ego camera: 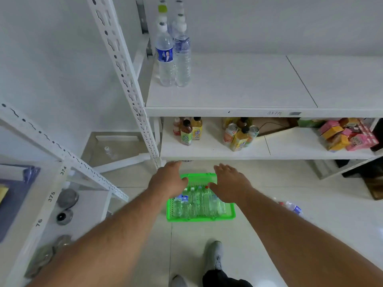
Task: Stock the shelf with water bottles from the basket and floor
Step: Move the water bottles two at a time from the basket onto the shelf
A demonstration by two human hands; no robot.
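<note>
While most of the white shelf (228, 85) is bare, a few water bottles (173, 56) stand upright in its far left corner, probably so the row can grow rightward. Below on the floor sits the green basket (201, 218), bottles (196, 204) lying side by side in it. One loose bottle (293, 208) lies to its right. Left hand (169, 181) and right hand (230, 185) hover over the basket, fingers spread and holding nothing, seemingly ready to grab.
</note>
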